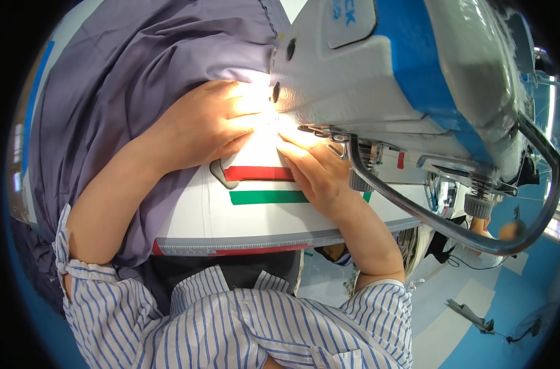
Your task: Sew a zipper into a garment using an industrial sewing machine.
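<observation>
My left hand (209,126) lies flat on grey-purple fabric (144,67), pressing it down just left of the needle area of a white and blue sewing machine (403,67). Fingers of my right hand (313,166) are stretched forward on the white machine bed (255,215), tips at the brightly lit spot under the machine head. The two hands nearly meet there. The needle itself is hidden by glare and the machine head. Red and green stripe marks (261,184) lie on the bed between my hands.
The fabric spreads over the bed's left side and hangs off its edge. A curved metal guard bar (452,227) sweeps below the machine head at right. A ruler strip (243,246) runs along the bed's front edge. Blue floor and another person show at right.
</observation>
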Demonstrator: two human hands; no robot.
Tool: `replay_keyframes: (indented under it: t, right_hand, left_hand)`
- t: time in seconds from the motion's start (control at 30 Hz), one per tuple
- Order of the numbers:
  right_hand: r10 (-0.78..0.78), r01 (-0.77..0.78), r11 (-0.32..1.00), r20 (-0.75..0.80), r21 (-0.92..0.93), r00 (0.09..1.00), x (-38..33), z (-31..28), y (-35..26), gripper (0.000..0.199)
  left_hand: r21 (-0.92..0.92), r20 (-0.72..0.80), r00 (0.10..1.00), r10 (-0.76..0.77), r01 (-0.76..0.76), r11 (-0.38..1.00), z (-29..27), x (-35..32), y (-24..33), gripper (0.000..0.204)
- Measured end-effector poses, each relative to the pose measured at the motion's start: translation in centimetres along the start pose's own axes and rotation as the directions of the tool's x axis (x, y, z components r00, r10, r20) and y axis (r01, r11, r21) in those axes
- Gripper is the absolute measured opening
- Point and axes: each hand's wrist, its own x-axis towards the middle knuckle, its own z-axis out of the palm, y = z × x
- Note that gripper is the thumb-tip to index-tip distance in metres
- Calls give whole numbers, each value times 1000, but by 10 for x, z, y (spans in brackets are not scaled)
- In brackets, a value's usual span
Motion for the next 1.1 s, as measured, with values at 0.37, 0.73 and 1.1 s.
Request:
replay_keyframes:
  t: [0.37, 0.73, 1.1]
  right_hand:
    - [-205, 206, 978, -30, 41, 978, -8, 4, 36, 19]
    - [-56, 56, 998, -20, 2, 998, -6, 0, 43, 19]
    - [-371, 391, 911, -154, 130, 916, 13, 27, -33, 34]
  left_hand:
    - [18, -51, 998, 26, -25, 1000, -1, 5, -9, 25]
    - [-100, 15, 963, -271, 271, 958, 12, -5, -14, 46]
    - [-21, 68, 881, -468, 470, 882, -26, -87, 77, 54]
